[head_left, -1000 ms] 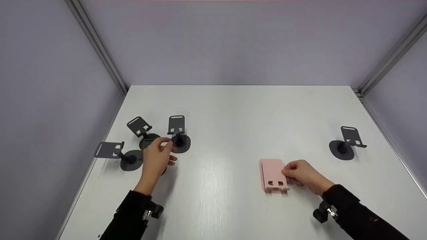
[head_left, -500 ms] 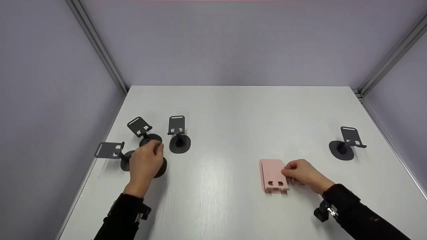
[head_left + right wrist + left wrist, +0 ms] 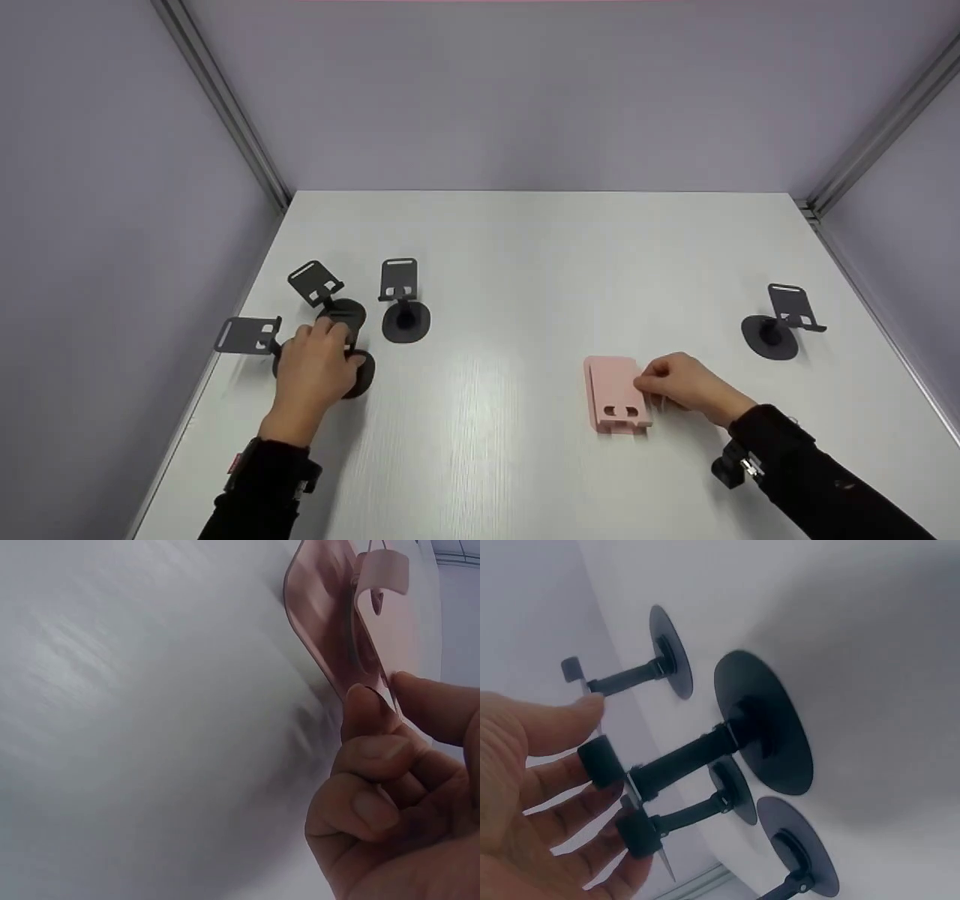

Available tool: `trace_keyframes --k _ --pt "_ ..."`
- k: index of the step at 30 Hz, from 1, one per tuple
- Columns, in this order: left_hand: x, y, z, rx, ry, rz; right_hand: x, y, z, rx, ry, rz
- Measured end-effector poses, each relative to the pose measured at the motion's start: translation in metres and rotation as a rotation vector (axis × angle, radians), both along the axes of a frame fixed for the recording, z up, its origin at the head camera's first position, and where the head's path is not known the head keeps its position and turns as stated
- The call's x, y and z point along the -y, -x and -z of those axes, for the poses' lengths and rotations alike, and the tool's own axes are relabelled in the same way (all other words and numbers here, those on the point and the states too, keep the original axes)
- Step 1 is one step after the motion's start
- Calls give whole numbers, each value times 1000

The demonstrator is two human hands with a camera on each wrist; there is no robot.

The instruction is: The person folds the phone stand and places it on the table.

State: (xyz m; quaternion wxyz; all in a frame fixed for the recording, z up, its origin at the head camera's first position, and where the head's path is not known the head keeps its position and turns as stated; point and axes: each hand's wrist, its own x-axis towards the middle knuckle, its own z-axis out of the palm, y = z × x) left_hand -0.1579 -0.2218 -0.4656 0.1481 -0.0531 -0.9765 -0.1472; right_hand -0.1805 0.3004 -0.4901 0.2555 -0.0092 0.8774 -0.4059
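Note:
My left hand reaches over the nearest black phone stand in the left cluster, whose round base shows beside it. In the left wrist view, thumb and fingers are spread about that black phone stand, with a gap between the thumb and its cradle lips. Its upper plate is mostly hidden by the hand in the head view. On the right, a pink phone stand lies folded low on the white table. My right hand pinches the right edge of its upper plate between thumb and index finger.
Other black phone stands stand close by on the left: one at the side, one behind and one farther right. Another black stand stands at the far right. Grey panels border the white table.
My left hand has moved left and slightly nearer, away from the rear stands and over the nearest black phone stand. My right hand keeps its pinch on the pink phone stand.

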Motion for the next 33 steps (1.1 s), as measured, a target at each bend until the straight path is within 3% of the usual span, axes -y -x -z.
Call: trace_keyframes --k 8,17,24,33 --pt "7 -3 -16 156 54 82 -3 5 -5 -9 -22 -25" --pt "11 -1 -24 200 143 129 -1 6 -7 -15 -52 -19" --pt "12 4 -32 313 149 144 -2 5 -8 -16 -68 -24" --pt "11 2 -38 284 214 186 -4 6 -13 -20 -57 -28"
